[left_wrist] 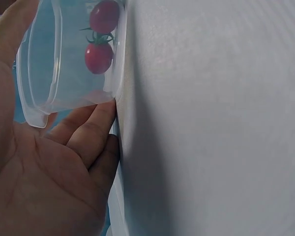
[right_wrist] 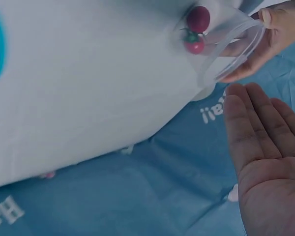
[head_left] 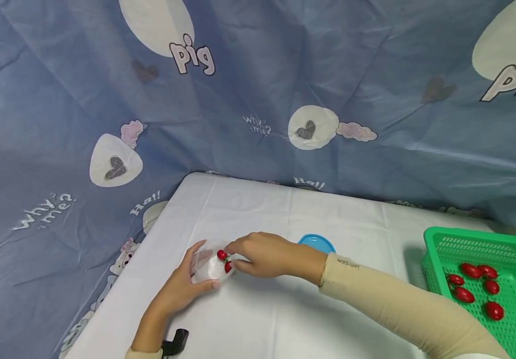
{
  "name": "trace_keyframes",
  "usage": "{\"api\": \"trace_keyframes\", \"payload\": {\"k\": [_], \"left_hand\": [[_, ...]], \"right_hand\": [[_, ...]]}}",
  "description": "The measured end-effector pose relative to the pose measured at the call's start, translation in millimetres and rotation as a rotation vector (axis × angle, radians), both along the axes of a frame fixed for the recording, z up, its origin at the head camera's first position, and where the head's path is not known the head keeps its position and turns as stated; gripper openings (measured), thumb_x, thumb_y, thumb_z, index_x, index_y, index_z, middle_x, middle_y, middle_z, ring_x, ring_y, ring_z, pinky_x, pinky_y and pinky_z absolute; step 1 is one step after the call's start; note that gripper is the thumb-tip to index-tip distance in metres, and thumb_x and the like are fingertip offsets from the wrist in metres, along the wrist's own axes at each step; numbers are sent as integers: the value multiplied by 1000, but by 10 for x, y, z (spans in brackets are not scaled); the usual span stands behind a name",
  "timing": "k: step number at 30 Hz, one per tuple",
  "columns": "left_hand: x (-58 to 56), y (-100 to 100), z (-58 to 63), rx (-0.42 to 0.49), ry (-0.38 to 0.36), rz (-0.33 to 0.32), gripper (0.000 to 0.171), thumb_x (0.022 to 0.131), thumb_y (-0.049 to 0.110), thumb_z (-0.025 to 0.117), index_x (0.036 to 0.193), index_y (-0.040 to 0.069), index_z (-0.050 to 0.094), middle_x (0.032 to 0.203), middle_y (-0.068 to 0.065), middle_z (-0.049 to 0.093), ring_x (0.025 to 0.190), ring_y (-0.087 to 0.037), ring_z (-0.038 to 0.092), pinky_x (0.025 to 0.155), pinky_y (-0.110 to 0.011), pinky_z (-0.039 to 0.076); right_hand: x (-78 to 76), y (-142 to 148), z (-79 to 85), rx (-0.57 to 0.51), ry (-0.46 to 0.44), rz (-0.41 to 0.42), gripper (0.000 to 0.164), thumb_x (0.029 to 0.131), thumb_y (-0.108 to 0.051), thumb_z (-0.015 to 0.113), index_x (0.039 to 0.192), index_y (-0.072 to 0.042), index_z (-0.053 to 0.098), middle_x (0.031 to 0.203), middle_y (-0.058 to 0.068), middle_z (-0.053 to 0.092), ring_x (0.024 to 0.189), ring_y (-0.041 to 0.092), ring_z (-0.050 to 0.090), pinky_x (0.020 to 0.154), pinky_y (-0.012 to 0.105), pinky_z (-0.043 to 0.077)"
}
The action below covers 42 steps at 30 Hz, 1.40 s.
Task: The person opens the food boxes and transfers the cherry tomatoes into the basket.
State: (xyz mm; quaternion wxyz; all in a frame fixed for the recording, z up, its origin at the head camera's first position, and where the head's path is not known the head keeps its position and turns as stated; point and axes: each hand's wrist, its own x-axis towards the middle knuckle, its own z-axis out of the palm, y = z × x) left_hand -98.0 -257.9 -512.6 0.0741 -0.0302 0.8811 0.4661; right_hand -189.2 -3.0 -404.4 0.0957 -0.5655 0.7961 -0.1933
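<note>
My left hand (head_left: pixel 179 289) grips a clear plastic container (left_wrist: pixel 71 83) from the side, thumb and fingers spread round its wall. Two red cherry tomatoes with green stems lie inside, one tomato (left_wrist: pixel 104 16) beside the other (left_wrist: pixel 99 57). Over the container's mouth in the head view reaches my right hand (head_left: pixel 262 254), its fingertips overlapping the rim. From the right wrist, the fingers (right_wrist: pixel 243 128) look straight and side by side, the palm bare, with nothing held. The container's base is down at the white tabletop.
A round blue lid (head_left: pixel 316 243) lies on the white-covered table (head_left: pixel 329 319), partly behind my right forearm. At the right stands a green plastic basket (head_left: pixel 486 235) holding several cherry tomatoes (head_left: pixel 494 310). A blue printed cloth (head_left: pixel 249 89) hangs behind the table.
</note>
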Motion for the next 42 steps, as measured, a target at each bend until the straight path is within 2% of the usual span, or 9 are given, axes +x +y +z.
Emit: {"api": "trace_keyframes", "payload": {"k": [5, 10, 15, 18, 21, 25, 31, 37, 42], "left_hand": [[-18, 3, 22, -3, 10, -3, 104, 71, 52, 82, 151, 44, 15, 152, -8, 33, 131, -33, 42, 99, -58, 36], [8, -1, 38, 3, -9, 2, 104, 70, 54, 81, 148, 50, 14, 155, -10, 26, 135, -36, 37, 101, -60, 34], [29, -3, 29, 25, -12, 4, 105, 69, 54, 82, 150, 47, 15, 157, -9, 23, 137, -39, 33, 104, -62, 30], [25, 3, 18, 32, -5, 0, 105, 69, 54, 82, 149, 49, 15, 156, -7, 24, 137, -39, 34, 104, -62, 30], [26, 7, 10, 37, -7, -5, 104, 69, 54, 82, 147, 54, 14, 156, -5, 26, 137, -39, 34, 104, -63, 29], [34, -6, 5, 35, -9, -3, 103, 69, 55, 81, 146, 56, 13, 156, -4, 25, 137, -38, 33, 104, -63, 30], [39, -19, 9, 21, -4, 1, 102, 70, 55, 81, 146, 55, 14, 154, -4, 28, 138, -36, 33, 102, -63, 30], [28, -11, 11, 9, 7, 8, 102, 69, 54, 82, 146, 55, 15, 152, -4, 33, 134, -34, 39, 101, -62, 33], [23, -18, -1, -5, 14, 5, 104, 68, 54, 83, 148, 52, 16, 150, -6, 37, 133, -36, 40, 99, -61, 35]], "right_hand": [[-64, -332, -184, -57, -2, 22, 14, 97, -17, 56, 107, -15, 66, 81, -13, 61, 65, -1, 51, 61, 13, 43], [-110, -581, -362, 22, 12, 14, 13, 97, -18, 55, 100, -15, 68, 65, -13, 52, 53, 1, 42, 51, 16, 36], [-77, -777, -399, 197, 122, -37, 12, 96, -22, 58, 90, -17, 67, 64, -9, 55, 53, 5, 45, 49, 21, 38], [-21, -875, -406, 330, 182, -71, 10, 93, -26, 63, 98, -19, 69, 76, -7, 62, 62, 8, 54, 54, 25, 46], [20, -955, -428, 415, 178, -82, 15, 89, -29, 70, 102, -21, 70, 86, -4, 65, 70, 11, 59, 59, 30, 51], [-2, -1024, -476, 422, 41, -107, 5, 91, -24, 68, 88, -20, 68, 78, -5, 60, 66, 10, 53, 55, 27, 47], [-71, -1050, -515, 340, -180, -64, 29, 98, -22, 52, 70, -19, 55, 61, -5, 46, 52, 9, 40, 49, 24, 34], [-129, -1019, -544, 284, -278, 36, 31, 99, -21, 50, 68, -19, 54, 58, -7, 47, 49, 7, 37, 49, 22, 32], [-154, -930, -484, 275, -356, 107, 15, 92, -21, 61, 77, -21, 62, 69, -9, 55, 59, 5, 46, 55, 20, 39]]}}
